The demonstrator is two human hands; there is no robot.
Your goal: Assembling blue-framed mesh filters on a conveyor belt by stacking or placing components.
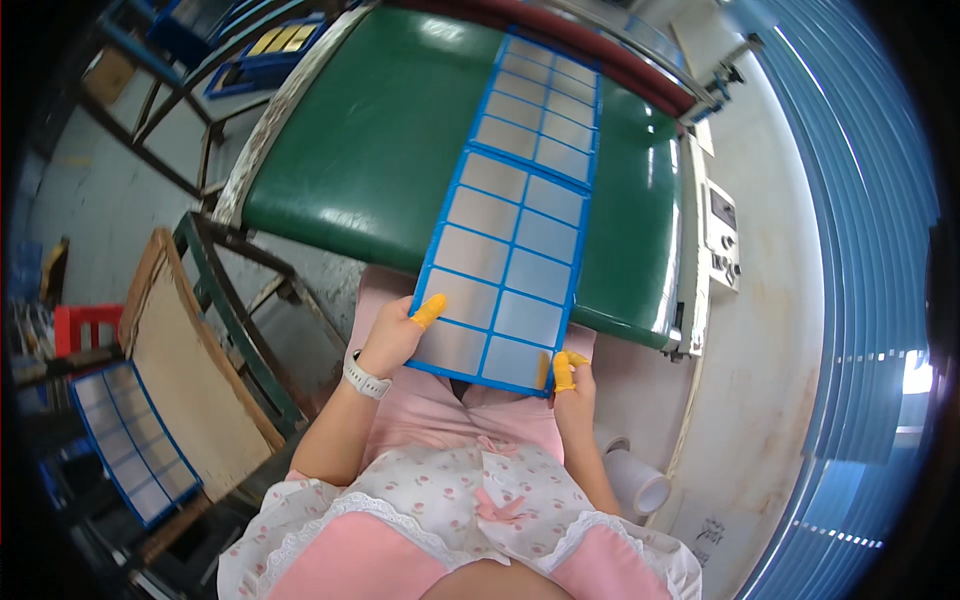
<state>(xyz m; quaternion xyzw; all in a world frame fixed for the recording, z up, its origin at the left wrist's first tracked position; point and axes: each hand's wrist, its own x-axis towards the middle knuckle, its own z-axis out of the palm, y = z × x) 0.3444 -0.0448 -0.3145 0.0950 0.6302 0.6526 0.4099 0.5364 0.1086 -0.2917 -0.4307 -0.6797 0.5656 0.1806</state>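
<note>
- your left hand (393, 335) grips the left edge of the near sheet (512, 268), yellow cot (429, 309) on the thumb, pressed on top.
- your right hand (575, 388) pinches the same sheet by its lower right corner, cots on that hand too.
- near sheet: blue grid frame, pale panels. far part lies on the green belt (345, 150), near end sticks out past the belt's front edge, over your lap.
- far sheet (545, 100) sits right ahead on the belt, its far end up at the red roller (640, 72). can't tell if the two sheets touch or overlap at the seam.
- risk: push too hard and the near sheet could ride over or nudge the far one.
- risk: your hands sit at different heights along it; uneven push would skew it on the belt.
- risk: overhang is held only by you. let go early and it could sag or bend at the belt lip.
- risk: hard thumb pressure could mark a panel.
- amber patch by your right thumb: stain or reflection, can't tell.
</note>
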